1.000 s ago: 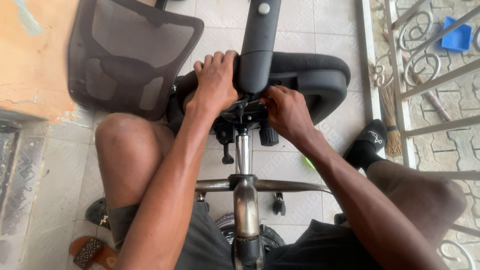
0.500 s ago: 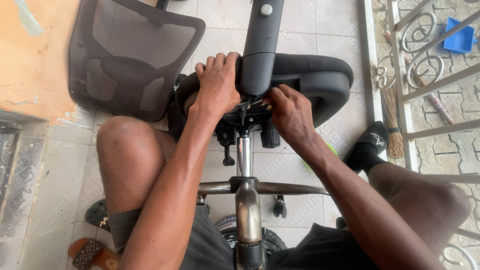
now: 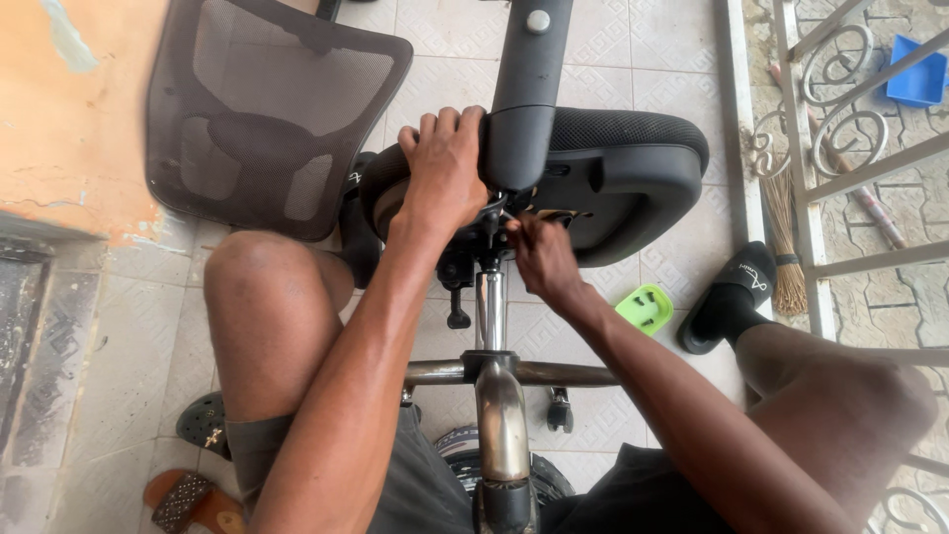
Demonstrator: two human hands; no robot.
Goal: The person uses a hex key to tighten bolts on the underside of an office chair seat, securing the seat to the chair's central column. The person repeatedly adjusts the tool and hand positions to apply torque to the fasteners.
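An office chair lies tipped over between my knees, its black seat (image 3: 633, 168) facing away and its chrome gas column (image 3: 489, 311) pointing toward me. My left hand (image 3: 445, 163) grips the edge of the seat beside the black armrest post (image 3: 524, 89). My right hand (image 3: 542, 259) is curled at the mechanism under the seat, fingers pinched on a small part I cannot make out. The chrome star base (image 3: 514, 374) with a black castor (image 3: 560, 410) lies close to my lap.
A detached mesh backrest (image 3: 267, 109) leans against the orange wall at the left. A small green plastic piece (image 3: 645, 308) lies on the tiled floor beside my black slipper (image 3: 732, 297). A metal railing (image 3: 840, 148), a broom and a blue dustpan (image 3: 919, 69) are at the right.
My right hand has moved down and in from the seat's underside toward the top of the column. The left hand keeps its grip. The view has shifted slightly.
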